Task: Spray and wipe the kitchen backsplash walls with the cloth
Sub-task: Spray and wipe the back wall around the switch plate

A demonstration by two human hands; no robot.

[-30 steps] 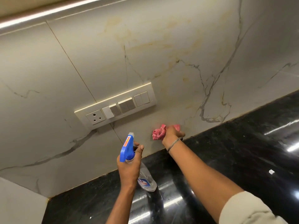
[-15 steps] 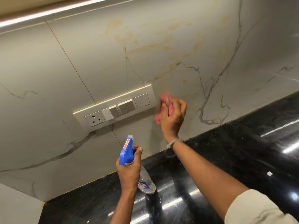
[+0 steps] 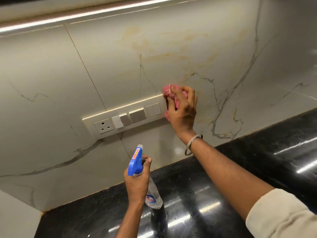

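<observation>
The backsplash (image 3: pixel 171 48) is pale marble-look tile with grey veins and yellowish streaks. My right hand (image 3: pixel 183 110) presses a crumpled pink cloth (image 3: pixel 169 91) flat against it, right beside the right end of the switch panel. Lower and to the left, my left hand (image 3: pixel 137 182) grips a clear spray bottle (image 3: pixel 153 196) with a blue trigger head (image 3: pixel 136 160), held above the counter with the nozzle towards the wall.
A cream switch panel (image 3: pixel 123 117) with a socket and several switches sits on the wall left of the cloth. A glossy black stone counter (image 3: pixel 257 169) runs below the tiles. An LED strip (image 3: pixel 85 16) glows along the top edge.
My right hand has swept the cloth up the wall from near the counter edge to the right end of the switch panel. The left hand with the bottle has hardly moved.
</observation>
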